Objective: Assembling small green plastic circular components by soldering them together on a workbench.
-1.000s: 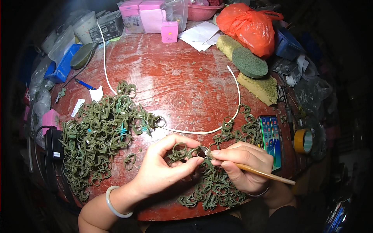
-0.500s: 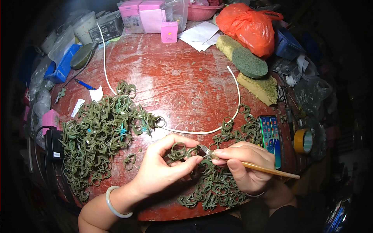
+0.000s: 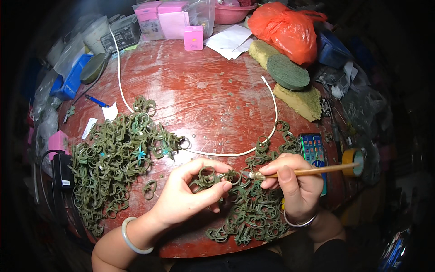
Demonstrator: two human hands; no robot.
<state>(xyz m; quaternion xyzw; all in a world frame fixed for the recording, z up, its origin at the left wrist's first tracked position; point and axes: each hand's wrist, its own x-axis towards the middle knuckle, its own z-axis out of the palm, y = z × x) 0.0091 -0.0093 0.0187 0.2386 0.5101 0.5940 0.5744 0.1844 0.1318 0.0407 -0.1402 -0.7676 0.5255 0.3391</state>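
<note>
My left hand [image 3: 183, 192] pinches a dark green ring [image 3: 234, 177] between thumb and fingertips, with a few more rings [image 3: 205, 178] tucked against the palm. In my right hand [image 3: 293, 186] is a slim tool with a wooden handle [image 3: 326, 169], held like a pen. Its pale metal end [image 3: 256, 175] points left, close to the pinched ring; whether the tip touches it I cannot tell. Below and between both hands lies a loose pile of green rings [image 3: 251, 213]. A larger heap of such rings [image 3: 111, 167] spreads to the left.
A white cable [image 3: 217, 154] curves across the red table [image 3: 190, 99]. At right lie a lit phone [image 3: 313, 149], a tape roll [image 3: 353, 163] and sponges [image 3: 287, 72]. Behind stand a red plastic bag [image 3: 285, 34], papers [image 3: 229, 41] and pink boxes [image 3: 194, 38]. A blue pen [image 3: 97, 100] lies at left.
My right hand has drawn slightly right, and the tool's handle end has swung upward, with its tip farther from my left fingers. My left hand stays nearly in place, still gripping the rings.
</note>
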